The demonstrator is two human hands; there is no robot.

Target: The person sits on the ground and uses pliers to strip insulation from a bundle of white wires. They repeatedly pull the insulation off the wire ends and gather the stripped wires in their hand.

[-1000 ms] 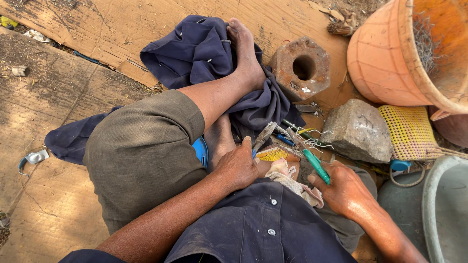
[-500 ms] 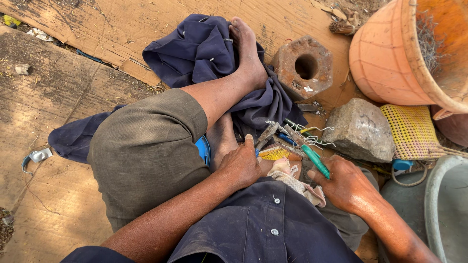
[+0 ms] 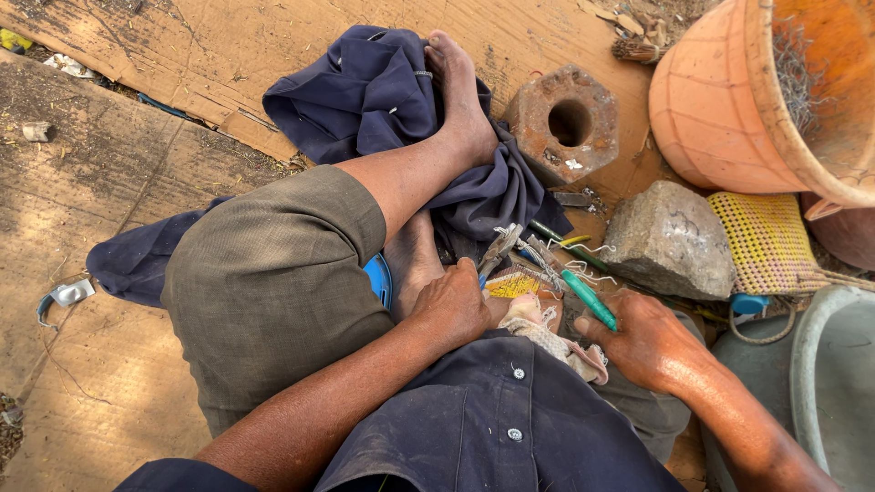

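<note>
**Pliers and wire held over a seated lap**

The left hand (image 3: 453, 308) is seen closed, its fingers curled around the handles of a pair of metal pliers (image 3: 498, 250), whose jaws point away from the body. The right hand (image 3: 649, 339) is closed narrowly on a green-handled tool (image 3: 587, 297), gripped near its lower end so that the handle slants up and to the left. Between the two hands a tangle of thin pale wire (image 3: 551, 258) is found, lying against the pliers and the green handle; whether it is pinched in the pliers' jaws cannot be told. Just below it a small yellow mesh piece (image 3: 513, 285) is held near the left hand, and a pale rag (image 3: 552, 338) is draped over the lap.

A bare leg is stretched across a dark blue cloth (image 3: 365, 91) spread on cardboard (image 3: 164, 55). Beyond the hands a rusty hexagonal block with a round hole (image 3: 563, 123) and a grey stone (image 3: 670, 239) are set side by side, with an orange clay pot (image 3: 720, 100) farther right.
</note>
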